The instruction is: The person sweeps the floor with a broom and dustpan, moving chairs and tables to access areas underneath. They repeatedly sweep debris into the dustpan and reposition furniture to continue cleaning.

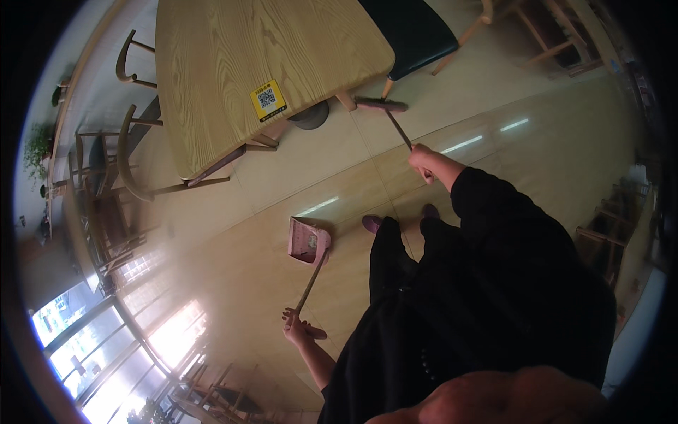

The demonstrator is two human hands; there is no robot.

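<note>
My left hand (301,329) grips the handle (311,283) of a long-handled pink dustpan (299,238). The pan rests on the tiled floor, and some debris lies in it. In my right hand (422,160) is the stick of a broom (398,130). Its wide, flat head (381,104) is on the floor beside a leg of the wooden table (318,42) and a leg of a chair with a black seat (413,40). Between the two tools stand my feet in purplish shoes (372,223).
Wooden chairs (127,159) stand along the table's left side. A dark round object (312,116) sits partly under the tabletop. A yellow card with a printed code (268,100) is on the table. More wooden furniture (609,233) stands at right; bright windows (106,360) are at lower left.
</note>
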